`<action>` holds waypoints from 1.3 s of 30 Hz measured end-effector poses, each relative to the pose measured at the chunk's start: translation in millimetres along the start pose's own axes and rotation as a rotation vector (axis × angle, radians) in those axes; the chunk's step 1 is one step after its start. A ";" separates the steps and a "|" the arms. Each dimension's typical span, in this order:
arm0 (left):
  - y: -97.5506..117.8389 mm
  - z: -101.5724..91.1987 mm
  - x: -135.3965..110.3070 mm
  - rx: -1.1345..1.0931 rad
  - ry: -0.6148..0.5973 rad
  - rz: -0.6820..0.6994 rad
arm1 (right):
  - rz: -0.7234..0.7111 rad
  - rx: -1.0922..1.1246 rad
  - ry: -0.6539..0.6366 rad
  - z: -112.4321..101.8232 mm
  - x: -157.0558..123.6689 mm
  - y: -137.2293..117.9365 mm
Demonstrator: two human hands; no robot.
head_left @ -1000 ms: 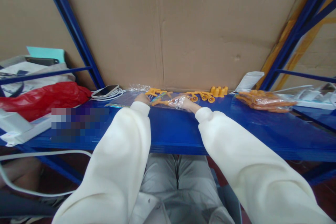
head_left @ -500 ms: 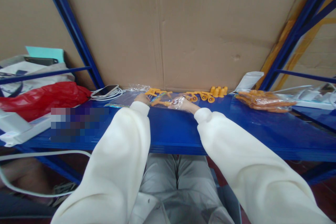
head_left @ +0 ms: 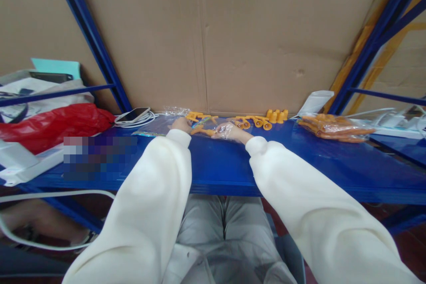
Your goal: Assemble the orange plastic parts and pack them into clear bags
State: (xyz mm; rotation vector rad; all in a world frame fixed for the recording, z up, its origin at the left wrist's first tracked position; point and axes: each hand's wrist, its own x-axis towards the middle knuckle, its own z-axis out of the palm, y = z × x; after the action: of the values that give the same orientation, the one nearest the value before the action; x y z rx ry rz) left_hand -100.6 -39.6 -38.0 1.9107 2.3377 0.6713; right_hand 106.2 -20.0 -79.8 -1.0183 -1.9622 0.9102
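At the back of the blue shelf, my left hand (head_left: 181, 124) is closed on the near side of a clear plastic bag, its fingertips partly hidden. Yellow-orange plastic pieces (head_left: 203, 129) and a thin bluish printed strip (head_left: 201, 122) lie between my hands. My right hand (head_left: 235, 132) is wrapped in crinkled clear film (head_left: 226, 130) and pinches the bag's right end. Just beyond it are orange parts with round wheel-like ends (head_left: 262, 123). Several orange cup-shaped pieces (head_left: 277, 116) stand against the cardboard.
A bag of orange parts (head_left: 333, 128) lies to the right. On the left are a phone (head_left: 133, 115) on a coiled white cable, a red plastic bag (head_left: 56, 124) and a white box (head_left: 16, 159). Cardboard (head_left: 266, 44) walls the back; blue posts (head_left: 93, 40) flank it. Another person's leg (head_left: 43, 222) shows lower left.
My left hand has shifted slightly right, and the pieces between my hands have moved a little. My right hand has barely turned. The other person's leg at lower left has moved.
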 end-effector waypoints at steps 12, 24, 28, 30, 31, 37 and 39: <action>23.7 34.3 8.9 -0.121 -0.075 0.433 | 0.129 0.167 -0.122 -8.5 -3.0 1.0; 26.0 49.2 16.4 -0.194 0.002 0.658 | 0.162 0.140 -0.117 -6.9 -2.5 -2.5; 27.5 53.7 17.3 -0.141 -0.022 0.680 | 0.100 0.110 -0.153 -10.8 -1.6 0.5; 28.6 54.4 15.8 -0.100 -0.072 0.673 | 0.054 0.085 -0.181 -12.7 -0.7 2.6; 29.4 54.5 14.8 -0.082 -0.103 0.664 | 0.034 0.066 -0.187 -13.2 -0.2 3.5; 36.5 52.2 11.7 0.018 -0.271 0.512 | -0.066 -0.101 -0.183 -14.0 2.0 2.9; 38.5 51.6 12.6 0.064 -0.299 0.480 | -0.116 -0.133 -0.203 -15.4 2.3 2.0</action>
State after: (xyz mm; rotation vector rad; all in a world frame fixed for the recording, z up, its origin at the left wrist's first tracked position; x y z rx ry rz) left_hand -52.3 -6.8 -67.9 2.4289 1.7580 0.2989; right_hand 118.9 -13.3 -73.5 -0.9028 -2.2525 0.8559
